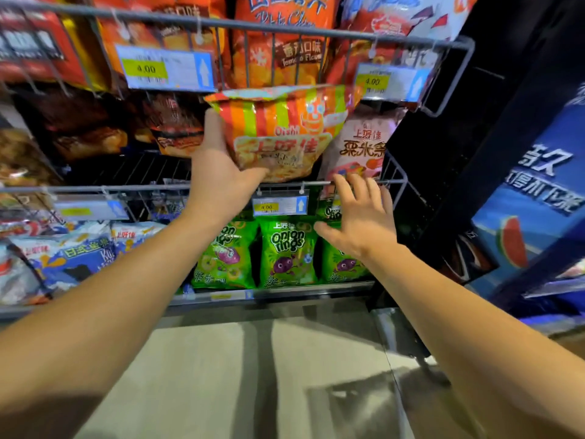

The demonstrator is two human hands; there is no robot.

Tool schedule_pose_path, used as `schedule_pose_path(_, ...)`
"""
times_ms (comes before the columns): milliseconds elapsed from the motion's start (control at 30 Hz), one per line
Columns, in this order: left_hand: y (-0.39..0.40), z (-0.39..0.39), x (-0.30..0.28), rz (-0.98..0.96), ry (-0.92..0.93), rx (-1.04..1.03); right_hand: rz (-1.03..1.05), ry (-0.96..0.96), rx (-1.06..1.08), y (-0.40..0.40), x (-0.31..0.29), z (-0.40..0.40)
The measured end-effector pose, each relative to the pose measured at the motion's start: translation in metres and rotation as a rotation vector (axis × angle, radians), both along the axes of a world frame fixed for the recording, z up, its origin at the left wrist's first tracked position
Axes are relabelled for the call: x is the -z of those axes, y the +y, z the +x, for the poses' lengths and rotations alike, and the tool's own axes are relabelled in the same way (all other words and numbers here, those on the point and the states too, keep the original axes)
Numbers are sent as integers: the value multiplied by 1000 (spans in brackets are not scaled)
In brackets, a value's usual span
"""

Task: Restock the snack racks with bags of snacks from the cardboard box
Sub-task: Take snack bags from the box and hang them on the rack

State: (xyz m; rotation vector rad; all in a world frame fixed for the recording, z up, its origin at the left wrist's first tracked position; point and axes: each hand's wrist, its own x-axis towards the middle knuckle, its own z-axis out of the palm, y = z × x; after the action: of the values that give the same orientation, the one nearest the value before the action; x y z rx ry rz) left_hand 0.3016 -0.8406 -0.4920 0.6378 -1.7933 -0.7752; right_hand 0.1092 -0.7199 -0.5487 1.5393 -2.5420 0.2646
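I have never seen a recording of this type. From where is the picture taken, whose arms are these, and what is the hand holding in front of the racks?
There is no machine here. The picture comes from a camera worn on a person's head, looking forward and down, so both bare arms are that person's own. The left hand holds a striped orange and green snack bag at the middle wire rack, beside a pink bag already standing there. The right hand is open, fingers spread, near that rack's front wire. Green onion ring bags fill the rack below, and yellow price tags hang on the wires. The cardboard box is not in view.
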Motion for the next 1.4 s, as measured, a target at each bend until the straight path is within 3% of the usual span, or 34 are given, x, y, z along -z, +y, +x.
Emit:
schedule_pose_path(233, -49, -22, 12, 34, -476, -161, 0, 43, 6, 0, 15, 0)
schedule_pose_path(367, -69, -32, 6, 118, -547, -168, -25, 47, 58, -6, 23, 4)
schedule_pose_path(467, -69, -44, 7, 176, -723, -289, -21, 158, 46, -18, 15, 8)
schedule_pose_path(633, -83, -55, 9, 294, -683, -415, -74, 159, -30, -24, 11, 13)
schedule_pose_path(767, -82, -51, 13, 179, -536, -506, -82, 140, -64, -21, 14, 8)
schedule_pose_path(833, -64, -47, 15, -15, -520, -507, -89, 130, -67, -21, 14, 8)
schedule_pose_path(900, -46, -41, 16, -317, -600, -497, -82, 99, -64, -21, 13, 8)
schedule_pose_path(967, -39, -37, 18, -461, -726, -381, -77, 81, -58, -21, 13, 9)
schedule_pose_path(1100, -38, -33, 17, -291, -1105, -209, -73, 77, -46, -23, 13, 10)
schedule_pose_path(1400, -15, -28, -1, -160, -1270, -95, 124, -7, -32, -1, -30, 19)
